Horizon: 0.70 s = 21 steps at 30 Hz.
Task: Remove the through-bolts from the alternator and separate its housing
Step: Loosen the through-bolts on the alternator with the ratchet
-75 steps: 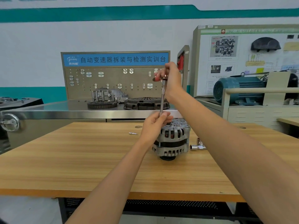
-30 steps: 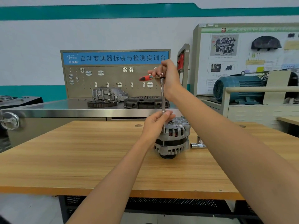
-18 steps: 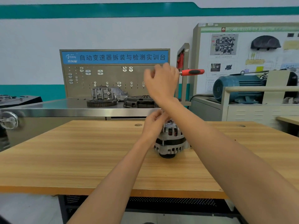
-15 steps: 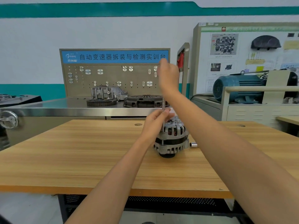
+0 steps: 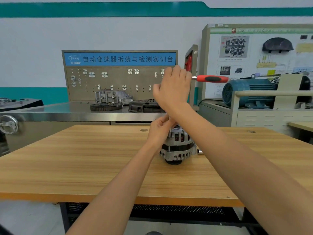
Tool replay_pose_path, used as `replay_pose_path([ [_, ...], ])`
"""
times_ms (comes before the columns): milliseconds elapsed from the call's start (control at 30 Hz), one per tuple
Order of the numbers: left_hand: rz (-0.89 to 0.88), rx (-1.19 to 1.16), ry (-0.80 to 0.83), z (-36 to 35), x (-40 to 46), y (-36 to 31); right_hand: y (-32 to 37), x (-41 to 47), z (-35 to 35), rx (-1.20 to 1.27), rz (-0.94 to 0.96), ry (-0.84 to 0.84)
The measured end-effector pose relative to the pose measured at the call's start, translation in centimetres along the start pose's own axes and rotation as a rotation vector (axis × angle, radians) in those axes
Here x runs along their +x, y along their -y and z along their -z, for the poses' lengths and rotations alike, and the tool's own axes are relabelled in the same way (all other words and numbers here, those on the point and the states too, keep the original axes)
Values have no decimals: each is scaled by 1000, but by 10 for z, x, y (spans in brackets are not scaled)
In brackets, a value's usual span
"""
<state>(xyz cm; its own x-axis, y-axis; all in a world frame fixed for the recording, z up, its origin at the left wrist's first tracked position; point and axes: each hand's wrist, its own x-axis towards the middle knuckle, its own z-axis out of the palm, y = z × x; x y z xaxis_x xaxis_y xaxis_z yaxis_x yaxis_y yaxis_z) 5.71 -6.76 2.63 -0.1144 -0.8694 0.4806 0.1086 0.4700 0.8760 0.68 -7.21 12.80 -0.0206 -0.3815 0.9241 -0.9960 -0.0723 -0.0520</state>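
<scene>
The silver alternator (image 5: 177, 146) stands pulley-down on the wooden table (image 5: 84, 158), just right of centre. My left hand (image 5: 160, 131) sits on its upper left and pinches the thin extension shaft at the top of the housing. My right hand (image 5: 172, 89) is raised above it and grips the head of a ratchet wrench, whose red-and-black handle (image 5: 211, 78) points to the right. The shaft between the two hands is hidden behind my right wrist, and so is the bolt under it.
A small chrome socket (image 5: 199, 151) peeks out on the table right of the alternator. Behind the table runs a steel bench (image 5: 50, 114) carrying a gear ring (image 5: 105, 106), a clutch cover (image 5: 144, 106) and a pegboard. A blue motor (image 5: 245, 92) sits at the right.
My right hand keeps swinging the ratchet round: the handle pointed left a second ago, was hidden half a second ago, and now points right. My left hand stays on the shaft.
</scene>
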Motion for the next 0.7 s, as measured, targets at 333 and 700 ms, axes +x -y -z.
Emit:
replay_pose_path([
  [333, 22, -46, 72, 2, 2, 1, -24, 25, 13, 1533, -441, 330],
  [700, -4, -24, -43, 2, 3, 7, 7, 1, 2, 251, -24, -61],
])
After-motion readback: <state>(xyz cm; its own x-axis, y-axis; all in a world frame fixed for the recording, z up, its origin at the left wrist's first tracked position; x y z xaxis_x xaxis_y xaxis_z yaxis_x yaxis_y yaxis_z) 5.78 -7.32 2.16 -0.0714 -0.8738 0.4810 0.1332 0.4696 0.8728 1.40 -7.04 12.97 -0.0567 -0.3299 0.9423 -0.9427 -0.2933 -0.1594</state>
